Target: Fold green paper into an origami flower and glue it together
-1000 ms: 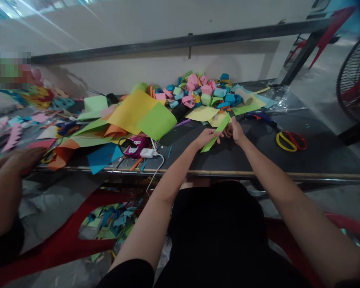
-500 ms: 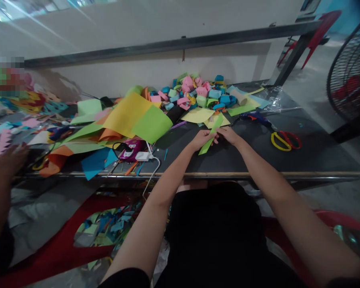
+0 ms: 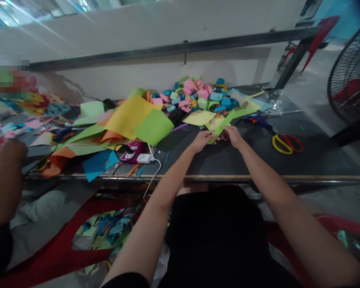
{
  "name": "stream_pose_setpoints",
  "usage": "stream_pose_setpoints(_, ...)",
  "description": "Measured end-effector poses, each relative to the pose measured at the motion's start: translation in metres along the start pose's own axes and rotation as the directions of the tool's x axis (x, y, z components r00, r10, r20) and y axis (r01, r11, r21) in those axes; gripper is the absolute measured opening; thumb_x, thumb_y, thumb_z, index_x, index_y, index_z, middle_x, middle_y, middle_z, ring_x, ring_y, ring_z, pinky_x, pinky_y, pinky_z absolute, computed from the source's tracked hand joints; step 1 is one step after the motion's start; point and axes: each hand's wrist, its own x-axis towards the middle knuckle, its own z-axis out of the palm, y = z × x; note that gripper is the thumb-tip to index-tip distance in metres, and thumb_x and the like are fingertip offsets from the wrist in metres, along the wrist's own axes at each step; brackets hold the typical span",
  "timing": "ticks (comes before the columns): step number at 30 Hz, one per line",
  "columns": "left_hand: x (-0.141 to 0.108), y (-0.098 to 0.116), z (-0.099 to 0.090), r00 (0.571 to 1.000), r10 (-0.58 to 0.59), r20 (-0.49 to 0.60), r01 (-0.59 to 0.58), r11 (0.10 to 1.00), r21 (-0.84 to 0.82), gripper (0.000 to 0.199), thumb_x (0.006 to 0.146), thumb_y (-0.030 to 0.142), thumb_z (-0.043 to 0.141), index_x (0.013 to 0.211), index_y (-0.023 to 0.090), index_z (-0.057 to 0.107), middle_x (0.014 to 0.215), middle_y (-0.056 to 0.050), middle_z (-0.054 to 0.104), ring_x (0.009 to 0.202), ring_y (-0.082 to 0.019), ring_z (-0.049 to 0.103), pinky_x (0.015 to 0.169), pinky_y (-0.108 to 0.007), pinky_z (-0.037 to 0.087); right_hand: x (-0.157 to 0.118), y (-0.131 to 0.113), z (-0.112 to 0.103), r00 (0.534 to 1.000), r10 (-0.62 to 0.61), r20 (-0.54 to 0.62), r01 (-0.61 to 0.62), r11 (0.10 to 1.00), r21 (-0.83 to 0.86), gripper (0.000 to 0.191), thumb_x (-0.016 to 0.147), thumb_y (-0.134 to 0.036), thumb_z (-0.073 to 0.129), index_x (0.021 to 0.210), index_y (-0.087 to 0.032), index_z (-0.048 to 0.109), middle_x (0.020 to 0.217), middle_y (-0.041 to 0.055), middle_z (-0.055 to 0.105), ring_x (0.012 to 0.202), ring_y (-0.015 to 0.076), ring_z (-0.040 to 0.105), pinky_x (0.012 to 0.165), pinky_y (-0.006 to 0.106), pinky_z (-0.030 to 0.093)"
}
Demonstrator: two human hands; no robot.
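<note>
A bright green strip (image 3: 223, 125), of paper or thin foam, slants up and away between my hands over the dark table. My left hand (image 3: 203, 140) pinches its near end. My right hand (image 3: 232, 135) has its fingers closed at the strip's right edge, with the fingertips partly hidden. Just beyond them lie pale yellow sheets (image 3: 199, 117). Scissors (image 3: 288, 144) with red and yellow handles rest to the right, beside a blue tool (image 3: 261, 121) that looks like a glue gun.
Behind the hands is a heap of small coloured folded loops (image 3: 202, 94). Large coloured sheets (image 3: 129, 118) and a purple power strip (image 3: 133, 152) with a white plug lie left. A co-worker's hand (image 3: 10, 154) is at far left. A fan (image 3: 352, 76) stands right.
The green strip has shifted up and away, its far end now reaching beyond my fingers. My right hand has moved slightly right. The co-worker's hand has risen and a pink piece shows by it.
</note>
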Motion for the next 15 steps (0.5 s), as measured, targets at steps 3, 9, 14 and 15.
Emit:
stream_pose_setpoints(3, 0.000, -0.001, 0.001, 1.000, 0.000, -0.008, 0.000, 1.000, -0.004, 0.053, 0.068, 0.053, 0.094, 0.094, 0.009, 0.078, 0.085, -0.010, 0.081, 0.060, -0.007, 0.063, 0.065, -0.021, 0.052, -0.003, -0.002, 0.001, 1.000, -0.015, -0.013, 0.014, 0.999, -0.036, 0.056, 0.072, -0.069, 0.075, 0.052, -0.020, 0.057, 0.045, 0.0016, 0.054, 0.040, 0.0098, 0.046, 0.042, 0.024, 0.034)
stream_pose_setpoints(9, -0.002, 0.004, 0.005, 0.995, -0.043, -0.088, 0.043, 0.999, -0.008, 0.044, 0.084, 0.050, 0.084, 0.090, 0.007, 0.076, 0.086, -0.013, 0.081, 0.056, -0.008, 0.063, 0.057, -0.020, 0.045, -0.001, -0.002, 0.004, 0.992, 0.016, -0.127, -0.019, 1.000, -0.018, 0.052, 0.075, -0.061, 0.077, 0.053, -0.022, 0.050, 0.045, -0.0012, 0.053, 0.040, 0.0089, 0.045, 0.042, 0.023, 0.035)
stream_pose_setpoints(14, -0.005, 0.009, 0.010, 0.991, -0.075, -0.112, 0.073, 0.997, -0.023, 0.041, 0.088, 0.047, 0.081, 0.083, 0.007, 0.073, 0.077, -0.012, 0.080, 0.059, -0.010, 0.067, 0.062, -0.021, 0.049, -0.002, -0.003, 0.004, 0.990, 0.021, -0.138, -0.021, 1.000, 0.000, 0.053, 0.078, -0.064, 0.074, 0.056, -0.023, 0.050, 0.047, -0.0015, 0.052, 0.042, 0.0099, 0.044, 0.042, 0.024, 0.036)
stream_pose_setpoints(15, -0.006, 0.010, 0.011, 0.992, -0.075, -0.105, 0.074, 0.997, -0.011, 0.040, 0.087, 0.046, 0.083, 0.082, 0.007, 0.072, 0.076, -0.011, 0.079, 0.059, -0.010, 0.068, 0.063, -0.021, 0.049, -0.003, -0.003, 0.004, 0.995, 0.014, -0.102, -0.016, 1.000, -0.018, 0.055, 0.079, -0.067, 0.072, 0.056, -0.023, 0.050, 0.047, -0.0014, 0.051, 0.042, 0.0102, 0.044, 0.042, 0.025, 0.035)
